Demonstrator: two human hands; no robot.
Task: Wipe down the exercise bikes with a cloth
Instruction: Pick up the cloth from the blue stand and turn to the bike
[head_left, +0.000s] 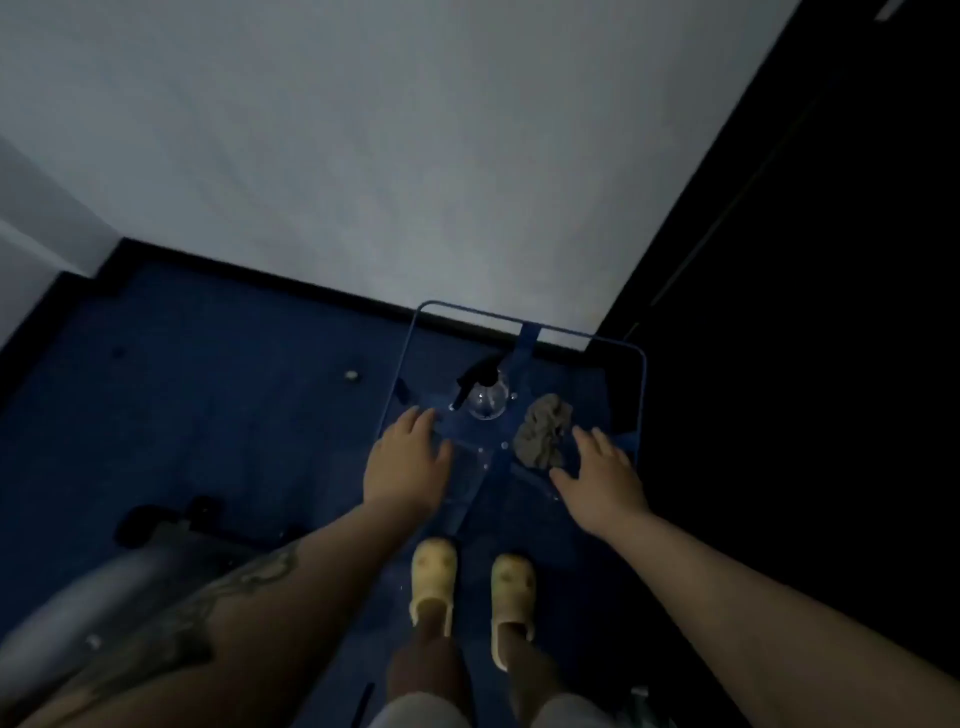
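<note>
The grey cloth (543, 430) is seen crumpled on a clear table (642, 395), its long axis running toward the wall; folds are lost in dimness. The right hand (597, 478) is spread beside it, the left hand (408, 465) likewise open, nothing grasped. A spray bottle (485, 392) stands nearby.

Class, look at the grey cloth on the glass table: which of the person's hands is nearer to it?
The right hand. Its fingertips reach the grey cloth's near edge; contact is unclear. The left hand hovers well off to the cloth's left.
</note>
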